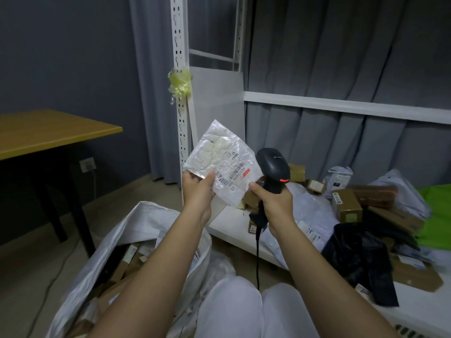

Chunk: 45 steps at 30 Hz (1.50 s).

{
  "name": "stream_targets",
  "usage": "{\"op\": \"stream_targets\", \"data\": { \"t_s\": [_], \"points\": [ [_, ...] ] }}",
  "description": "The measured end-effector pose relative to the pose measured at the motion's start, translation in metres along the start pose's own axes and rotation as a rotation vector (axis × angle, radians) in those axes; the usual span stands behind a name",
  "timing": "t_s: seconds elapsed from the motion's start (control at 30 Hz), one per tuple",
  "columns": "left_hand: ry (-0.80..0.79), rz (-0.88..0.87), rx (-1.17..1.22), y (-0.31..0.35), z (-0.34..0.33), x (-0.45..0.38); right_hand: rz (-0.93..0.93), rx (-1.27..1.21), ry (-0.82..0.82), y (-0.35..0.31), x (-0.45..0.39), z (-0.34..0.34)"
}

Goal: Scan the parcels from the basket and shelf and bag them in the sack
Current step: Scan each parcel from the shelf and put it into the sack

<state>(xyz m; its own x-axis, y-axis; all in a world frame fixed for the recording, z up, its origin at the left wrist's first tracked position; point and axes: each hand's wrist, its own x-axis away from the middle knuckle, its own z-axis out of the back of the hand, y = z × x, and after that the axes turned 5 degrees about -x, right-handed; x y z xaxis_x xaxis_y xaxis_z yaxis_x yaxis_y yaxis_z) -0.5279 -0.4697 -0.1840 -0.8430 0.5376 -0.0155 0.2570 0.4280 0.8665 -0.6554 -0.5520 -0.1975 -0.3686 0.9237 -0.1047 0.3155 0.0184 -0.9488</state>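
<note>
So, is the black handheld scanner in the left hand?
No, the right hand grips the black handheld scanner; the left hand holds a clear plastic parcel.

Left hand [198, 189] is pinching a clear parcel [224, 162] above the sack [136, 230]; right hand [274, 201] is gripping the scanner [273, 167] just right of the parcel, over the shelf [227, 223].
</note>
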Motion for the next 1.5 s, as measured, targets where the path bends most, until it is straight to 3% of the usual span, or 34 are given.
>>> {"op": "stream_targets", "data": {
  "t_s": [0.23, 0.37, 0.53, 0.6, 0.73, 0.93, 1.03, 1.13, 1.33, 1.5],
  "points": [
    [-0.01, 0.086, -0.05, -0.012, 0.012, -0.007, 0.021, 0.071, 0.021, -0.008, -0.016, 0.005],
    [0.047, 0.106, -0.089, -0.012, 0.011, -0.014, 0.099, 0.212, -0.053, -0.036, -0.033, -0.002],
    [0.209, -0.001, -0.479, 0.006, -0.005, -0.029, 0.235, 0.405, -0.172, -0.075, -0.056, -0.016],
    [0.131, -0.135, -0.66, 0.016, -0.017, -0.034, 0.259, 0.468, -0.217, -0.086, -0.066, -0.021],
    [-0.223, -0.353, -0.943, 0.035, -0.044, -0.044, 0.354, 0.623, -0.305, -0.121, -0.081, -0.035],
    [-0.344, -0.369, -0.856, 0.08, -0.082, -0.067, 0.404, 0.784, -0.436, -0.194, -0.094, -0.052],
    [-0.347, -0.449, -0.903, 0.089, -0.089, -0.068, 0.444, 0.779, -0.424, -0.203, -0.098, -0.048],
    [-0.311, -0.486, -0.933, 0.081, -0.088, -0.066, 0.497, 0.746, -0.245, -0.186, -0.105, -0.041],
    [-0.156, -0.413, -0.818, 0.057, -0.073, -0.07, 0.353, 0.32, -0.132, -0.137, -0.104, -0.024],
    [-0.051, -0.383, -0.717, 0.049, -0.056, -0.075, 0.275, 0.244, -0.103, -0.106, -0.105, -0.016]
  ]
}}
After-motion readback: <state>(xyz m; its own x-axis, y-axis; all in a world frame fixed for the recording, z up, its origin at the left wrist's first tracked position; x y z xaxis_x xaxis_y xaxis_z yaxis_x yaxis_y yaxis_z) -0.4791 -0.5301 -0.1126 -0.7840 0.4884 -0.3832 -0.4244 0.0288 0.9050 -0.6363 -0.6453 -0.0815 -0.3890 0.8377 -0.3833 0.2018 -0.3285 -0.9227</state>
